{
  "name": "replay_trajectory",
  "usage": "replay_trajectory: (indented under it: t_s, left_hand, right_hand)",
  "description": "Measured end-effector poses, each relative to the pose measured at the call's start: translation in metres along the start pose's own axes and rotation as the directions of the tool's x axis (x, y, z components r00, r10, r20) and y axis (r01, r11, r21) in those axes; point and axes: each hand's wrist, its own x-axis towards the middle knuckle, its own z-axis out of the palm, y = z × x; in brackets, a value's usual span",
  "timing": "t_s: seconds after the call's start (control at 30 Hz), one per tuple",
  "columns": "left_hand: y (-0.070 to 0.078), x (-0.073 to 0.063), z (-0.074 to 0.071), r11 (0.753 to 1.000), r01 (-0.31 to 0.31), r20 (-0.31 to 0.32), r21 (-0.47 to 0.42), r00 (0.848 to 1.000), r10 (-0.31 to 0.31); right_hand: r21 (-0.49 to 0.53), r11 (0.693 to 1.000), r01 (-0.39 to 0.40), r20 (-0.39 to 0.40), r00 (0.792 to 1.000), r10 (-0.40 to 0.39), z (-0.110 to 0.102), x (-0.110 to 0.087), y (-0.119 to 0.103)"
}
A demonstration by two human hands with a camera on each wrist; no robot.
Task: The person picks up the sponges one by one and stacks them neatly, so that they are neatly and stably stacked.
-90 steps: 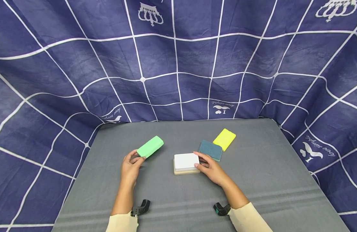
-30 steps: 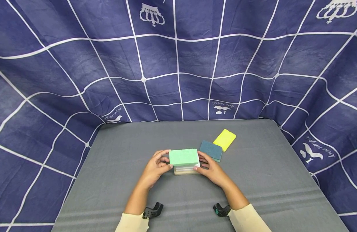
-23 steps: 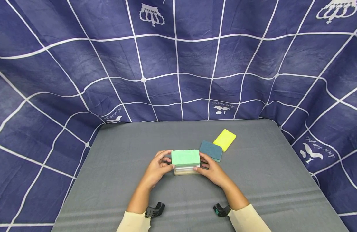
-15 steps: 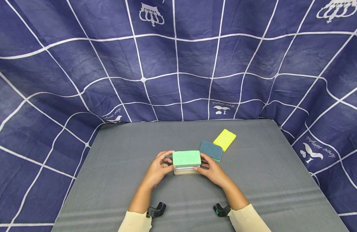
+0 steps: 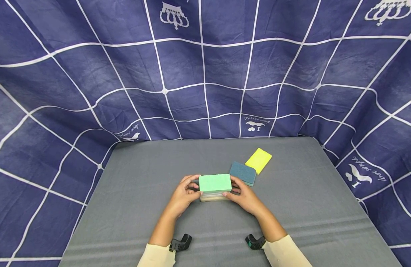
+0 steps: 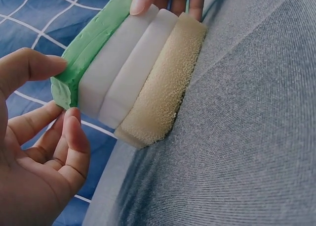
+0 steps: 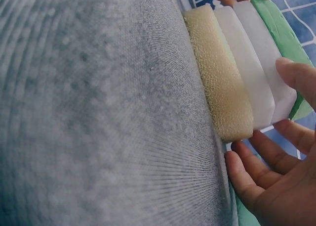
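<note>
"What have your hands got?"

"My left hand [image 5: 181,196], at nine o'clock of the stack, has a narrow pinch on the near end of the green block [image 5: 215,183], thumb in front and fingertips behind. My right hand [image 5: 245,195], at three o'clock, holds the upper white block [image 7: 269,58], its thumb on the front side, the other fingers bent round the right end."

"And where does the green one sit?"

"On top, flat against the upper white. Below that comes the lower white block [image 7: 247,63], then the beige sponge [image 7: 219,72] at the bottom, on the grey cloth [image 5: 152,155]. From above, the green block hides most of the white ones."

"Anything crowding you?"

"The teal sponge [image 5: 242,173], at two o'clock, just beyond my right fingers; of all the loose things it lies closest. Farther out on that line is the yellow sponge [image 5: 258,161], meeting the teal one at a corner. Whether they overlap there, I can't tell."

"Nearer to you?"

"Around seven and five o'clock, my black wrist straps [image 5: 181,243] and pale sleeves [image 5: 287,252]."

"And farther off?"

"A navy curtain [image 5: 225,66] with white grid lines, hanging from ten round to two o'clock, well apart from the stack."
</note>
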Motion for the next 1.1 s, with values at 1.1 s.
replay_trajectory:
  t_s: [1.1]
  left_hand:
    - [-0.0059, -0.0045, 0.0012, 0.999, -0.001, 0.001, -0.047, 1.000, 0.001]
  right_hand:
    - [0.063, 0.989, 0.134, -0.023, 0.991, -0.133, -0.0017, -0.0052, -0.0065]
